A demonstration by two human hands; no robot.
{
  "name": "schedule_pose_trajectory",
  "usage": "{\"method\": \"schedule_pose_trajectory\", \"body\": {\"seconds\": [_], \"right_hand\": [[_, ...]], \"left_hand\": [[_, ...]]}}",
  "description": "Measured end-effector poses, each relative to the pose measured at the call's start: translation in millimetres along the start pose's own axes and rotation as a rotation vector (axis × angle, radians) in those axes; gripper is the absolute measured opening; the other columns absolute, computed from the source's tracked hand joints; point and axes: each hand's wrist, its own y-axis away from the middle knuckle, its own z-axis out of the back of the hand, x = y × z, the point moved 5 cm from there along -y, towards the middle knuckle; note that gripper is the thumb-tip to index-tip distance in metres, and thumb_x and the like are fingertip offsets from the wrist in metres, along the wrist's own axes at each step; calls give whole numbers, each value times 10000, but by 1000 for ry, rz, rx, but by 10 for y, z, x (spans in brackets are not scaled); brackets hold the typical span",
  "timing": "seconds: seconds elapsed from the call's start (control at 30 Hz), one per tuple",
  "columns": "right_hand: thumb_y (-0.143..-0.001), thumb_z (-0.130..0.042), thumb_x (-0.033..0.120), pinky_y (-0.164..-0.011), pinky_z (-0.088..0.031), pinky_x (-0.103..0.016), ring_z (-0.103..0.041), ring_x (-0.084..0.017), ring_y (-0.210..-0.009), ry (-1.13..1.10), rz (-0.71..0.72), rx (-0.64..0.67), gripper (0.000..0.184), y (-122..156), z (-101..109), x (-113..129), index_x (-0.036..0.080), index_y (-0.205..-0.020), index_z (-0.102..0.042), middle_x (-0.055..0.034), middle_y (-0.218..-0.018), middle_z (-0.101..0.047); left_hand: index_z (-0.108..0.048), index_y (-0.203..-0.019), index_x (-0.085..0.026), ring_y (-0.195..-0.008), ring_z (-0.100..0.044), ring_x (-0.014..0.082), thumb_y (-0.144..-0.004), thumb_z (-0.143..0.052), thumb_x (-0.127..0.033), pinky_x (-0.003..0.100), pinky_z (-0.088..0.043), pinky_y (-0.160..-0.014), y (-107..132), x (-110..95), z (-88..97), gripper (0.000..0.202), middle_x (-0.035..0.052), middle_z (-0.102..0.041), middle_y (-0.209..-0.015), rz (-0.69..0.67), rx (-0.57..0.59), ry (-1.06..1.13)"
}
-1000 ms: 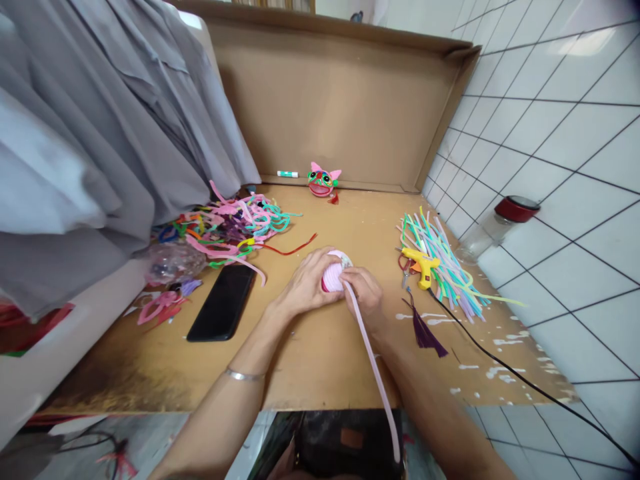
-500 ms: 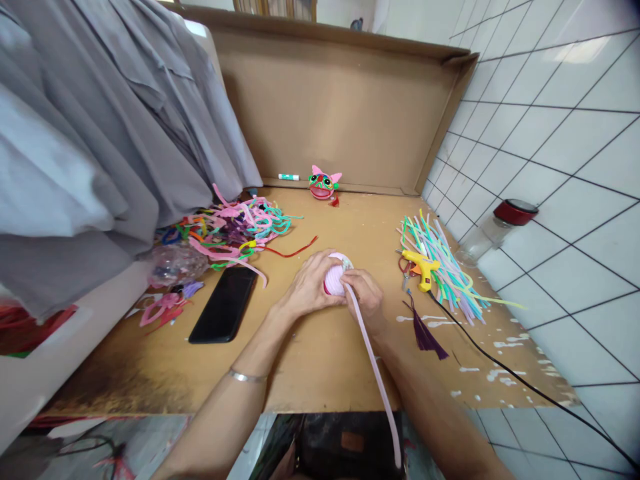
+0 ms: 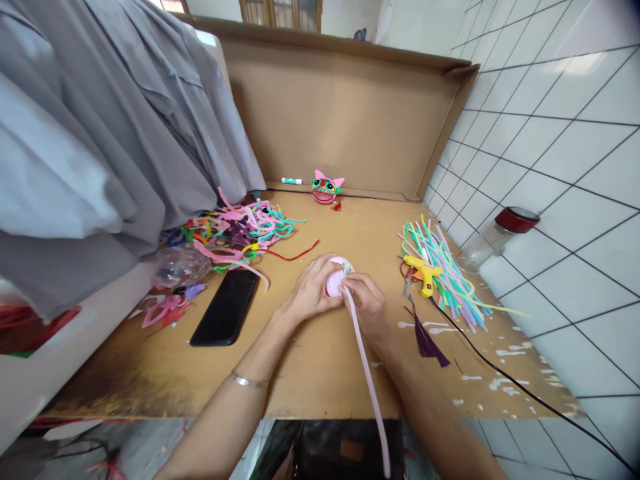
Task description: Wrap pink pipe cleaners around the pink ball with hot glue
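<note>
My left hand point(image 3: 311, 288) is wrapped around a small rounded lilac piece point(image 3: 335, 283), coiled in fuzzy pipe cleaner, with a darker pink edge on its left side. From this piece a long lilac pipe cleaner point(image 3: 367, 363) runs down toward me and hangs over the table's front edge. The fingertips of my right hand point(image 3: 369, 303) pinch that pipe cleaner right against the coiled piece. Both hands are just above the middle of the table, and my fingers partly hide the piece.
To the right are a yellow glue gun point(image 3: 423, 273), pipe cleaners point(image 3: 453, 273), a purple tassel point(image 3: 431, 343) and a glass jar point(image 3: 493, 243). On the left lie a black phone point(image 3: 225, 308) and tangled pipe cleaners point(image 3: 250, 227). A pink-eared animal head point(image 3: 325, 189) sits by the cardboard point(image 3: 340, 113).
The view has tilted up slightly. My right fingers have shifted a little at the coiled piece, and the pipe cleaner's hanging end has swung slightly left. My left hand keeps its grip.
</note>
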Motion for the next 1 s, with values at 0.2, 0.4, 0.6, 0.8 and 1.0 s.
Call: {"method": "schedule_pose_trajectory", "body": {"seconds": [0.2, 0.4, 0.6, 0.8, 1.0], "right_hand": [[-898, -575, 199, -797, -572, -377, -650, -213, -904, -3, 10, 15, 153, -33, 37, 75, 182, -1038, -635, -114, -958, -675], [-858, -576, 223, -697, -511, -359, -616, -214, -789, 48, 19, -4, 110, -38, 113, 51, 182, -953, -613, -94, -851, -657], [-874, -548, 227, -579, -437, -263, -537, -137, -583, -69, -244, -26, 215, -57, 83, -75, 213, -660, -559, 4, -616, -560], [-804, -593, 354, -547, -438, -238, -546, -130, -565, -333, -631, 93, 236, -46, 13, -257, 193, -632, -617, 12, -590, -600], [-710, -656, 380, -525, -450, -226, -560, -130, -558, -448, -756, 137, 197, -10, -50, -385, 191, -661, -626, 16, -599, -627]], "left_hand": [[-538, -1204, -213, -1288, -520, 293, -764, -696, -429, 472, -439, -1089, 6, 49, -8, 515, 147, -552, -1350, 5, -5, 51], [-548, -1185, -216, -1275, -531, 298, -723, -746, -443, 467, -444, -1075, -12, 70, 28, 552, 137, -593, -1277, 53, -33, 115], [-549, -1176, -224, -1267, -543, 296, -669, -789, -382, 471, -448, -1062, -19, 111, 38, 583, 126, -573, -1310, 124, -32, 182], [-541, -1150, -205, -1280, -537, 286, -652, -809, -384, 460, -449, -1065, -15, 145, 36, 594, 139, -567, -1307, 143, -42, 256], [-539, -1151, -215, -1303, -521, 296, -646, -820, -373, 476, -439, -1073, -27, 133, 48, 599, 135, -578, -1290, 146, -23, 265]]}}
